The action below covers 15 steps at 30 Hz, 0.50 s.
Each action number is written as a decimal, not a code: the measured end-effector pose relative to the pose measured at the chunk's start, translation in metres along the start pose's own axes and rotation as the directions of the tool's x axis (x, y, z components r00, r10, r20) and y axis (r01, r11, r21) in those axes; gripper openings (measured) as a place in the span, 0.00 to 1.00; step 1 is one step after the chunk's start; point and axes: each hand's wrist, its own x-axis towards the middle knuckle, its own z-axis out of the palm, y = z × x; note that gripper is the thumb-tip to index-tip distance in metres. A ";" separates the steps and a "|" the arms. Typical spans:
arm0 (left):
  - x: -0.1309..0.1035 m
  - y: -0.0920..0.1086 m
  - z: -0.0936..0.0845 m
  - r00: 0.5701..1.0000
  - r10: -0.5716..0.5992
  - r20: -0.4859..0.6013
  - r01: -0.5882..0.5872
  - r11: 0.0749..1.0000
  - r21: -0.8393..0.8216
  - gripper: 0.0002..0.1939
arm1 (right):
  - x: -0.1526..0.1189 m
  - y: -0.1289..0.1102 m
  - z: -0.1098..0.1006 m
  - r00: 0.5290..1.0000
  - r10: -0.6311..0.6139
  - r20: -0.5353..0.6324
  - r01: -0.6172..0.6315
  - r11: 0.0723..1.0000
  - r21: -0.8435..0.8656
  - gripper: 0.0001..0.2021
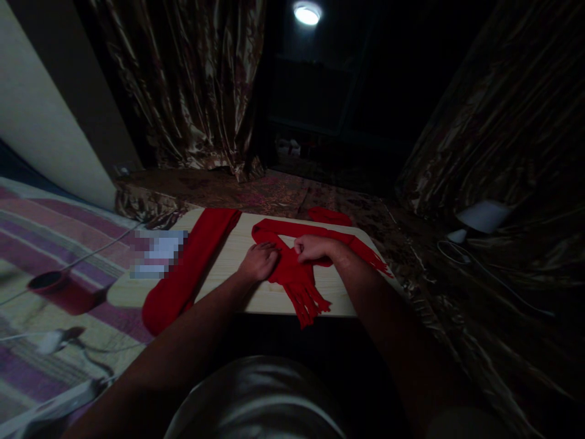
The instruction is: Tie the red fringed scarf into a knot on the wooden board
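Observation:
A red fringed scarf (297, 274) lies bent on a pale wooden table (223, 280), its near fringe hanging over the front edge and its other fringed end toward the right. My left hand (261, 261) rests on the scarf's left part, palm down with the fingers lying flat. On the scarf's upper middle is my right hand (311, 247), its fingers curled together; what they pinch, if anything, is too small to make out. A folded red cloth (194, 268) lies across the table's left side, away from both hands.
Another red cloth (329, 216) lies past the table's far edge. At the left, a striped bed cover (27, 244) carries a dark red container (68, 292), cables and a power strip (55, 405). A white lamp (485, 216) stands at the right, near patterned curtains (205, 73).

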 end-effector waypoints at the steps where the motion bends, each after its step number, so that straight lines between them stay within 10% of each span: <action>1: 0.000 0.000 0.000 1.000 0.001 0.002 -0.001 1.000 0.007 0.26 | 0.000 -0.005 0.002 0.999 -0.030 -0.019 0.029 1.000 -0.004 0.16; 15: 0.000 -0.004 0.002 0.999 0.042 -0.006 -0.041 0.998 0.044 0.24 | -0.035 -0.025 0.011 0.968 -0.252 0.018 0.251 0.953 -0.171 0.02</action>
